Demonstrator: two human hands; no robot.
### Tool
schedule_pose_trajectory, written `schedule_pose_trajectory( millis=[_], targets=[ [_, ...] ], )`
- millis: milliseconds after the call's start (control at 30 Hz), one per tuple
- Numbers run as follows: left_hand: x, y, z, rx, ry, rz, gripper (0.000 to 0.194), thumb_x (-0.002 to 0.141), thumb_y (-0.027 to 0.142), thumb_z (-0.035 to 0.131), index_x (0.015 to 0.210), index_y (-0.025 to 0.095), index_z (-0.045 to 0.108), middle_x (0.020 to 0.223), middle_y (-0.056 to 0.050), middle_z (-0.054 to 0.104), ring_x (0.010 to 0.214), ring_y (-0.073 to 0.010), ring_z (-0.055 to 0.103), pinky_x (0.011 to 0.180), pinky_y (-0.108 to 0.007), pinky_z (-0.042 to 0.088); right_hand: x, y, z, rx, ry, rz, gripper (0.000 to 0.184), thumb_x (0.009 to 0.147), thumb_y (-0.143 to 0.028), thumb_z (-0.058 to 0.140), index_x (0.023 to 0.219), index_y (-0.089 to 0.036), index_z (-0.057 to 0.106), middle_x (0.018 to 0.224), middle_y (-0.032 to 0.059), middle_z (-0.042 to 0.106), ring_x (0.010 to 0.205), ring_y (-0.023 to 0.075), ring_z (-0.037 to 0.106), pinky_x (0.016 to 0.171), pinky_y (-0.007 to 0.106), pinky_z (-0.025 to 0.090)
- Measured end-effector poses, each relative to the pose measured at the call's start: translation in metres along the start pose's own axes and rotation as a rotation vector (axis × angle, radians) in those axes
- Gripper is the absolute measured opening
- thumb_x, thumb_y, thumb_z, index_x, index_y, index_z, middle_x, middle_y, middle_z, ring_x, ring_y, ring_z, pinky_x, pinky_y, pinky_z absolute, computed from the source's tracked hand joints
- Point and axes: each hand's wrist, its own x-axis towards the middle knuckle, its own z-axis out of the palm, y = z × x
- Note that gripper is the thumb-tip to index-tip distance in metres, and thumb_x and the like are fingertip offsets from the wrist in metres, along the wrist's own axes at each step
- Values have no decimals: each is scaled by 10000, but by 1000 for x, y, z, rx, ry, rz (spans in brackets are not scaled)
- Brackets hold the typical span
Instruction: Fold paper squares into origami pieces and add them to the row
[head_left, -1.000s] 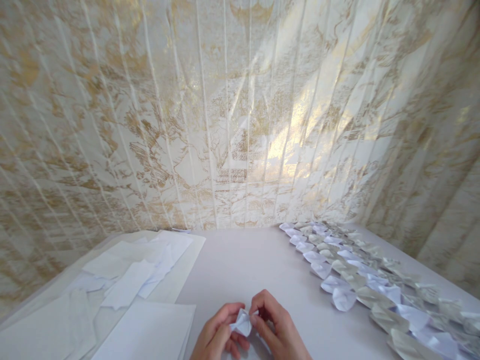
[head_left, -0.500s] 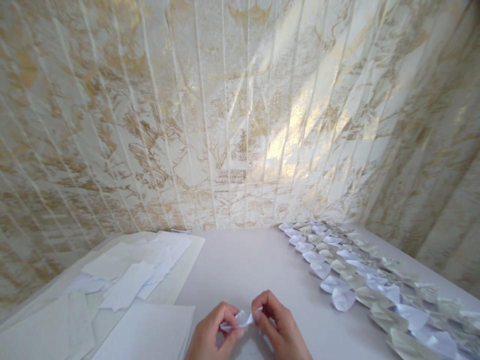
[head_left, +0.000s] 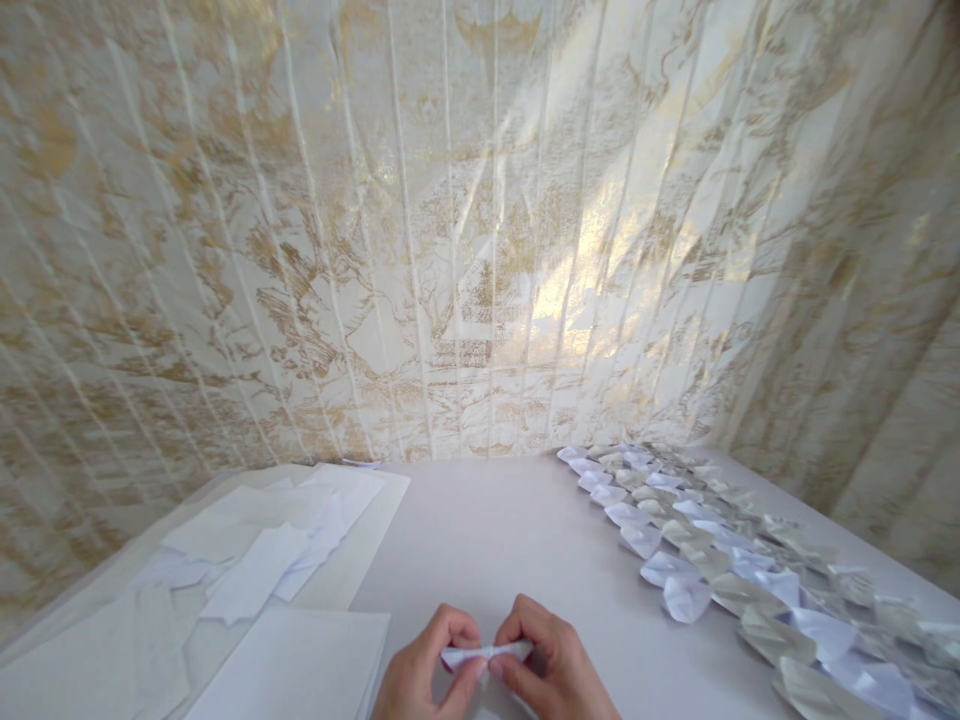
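A small piece of folded white paper [head_left: 489, 652] is held over the table near the bottom centre, pinched narrow at its middle with a wing on each side. My left hand [head_left: 429, 662] grips its left part between thumb and fingers. On the other side, the thumb and bent fingers of my right hand [head_left: 556, 658] close on the right part, and both thumbs nearly meet at the pinched middle. Some of the paper is hidden behind the fingers.
Rows of folded paper pieces [head_left: 686, 597], white and greyish, cover the table's right side. Loose paper strips [head_left: 259, 572] and a stack of white sheets [head_left: 300, 660] lie on the left. A patterned curtain [head_left: 420, 250] hangs behind the table [head_left: 472, 530].
My right hand has shifted slightly down and its fingers now lie along the paper. The paper has turned level and looks pinched at its middle. My left hand has barely moved.
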Motion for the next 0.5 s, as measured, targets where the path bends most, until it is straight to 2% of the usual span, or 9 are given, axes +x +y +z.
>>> schedule_pose_trajectory(
  millis=[100,233,500],
  targets=[
    [3,-5,0,13,-81,-28,163,784,319,575,898,230,648,808,21,734,707,-161,660,692,-202,464,0,-7,-3,-29,7,11,84,764,-177,625,681,-168,626,682,-14,557,645,143,522,607,238,349],
    [6,-10,-2,123,-216,-69,229,846,351,513,763,211,674,686,21,717,646,-155,645,614,-201,426,1,-18,-8,-87,-37,44,96,776,-124,620,687,-158,626,700,0,582,670,151,549,623,236,369],
    [4,-14,-3,133,-211,-41,279,880,358,486,734,202,665,651,25,704,620,-141,627,619,-194,411,-1,-11,-7,-224,-28,-171,154,832,-139,654,683,-166,629,690,10,577,693,164,554,635,234,399]
  ],
)
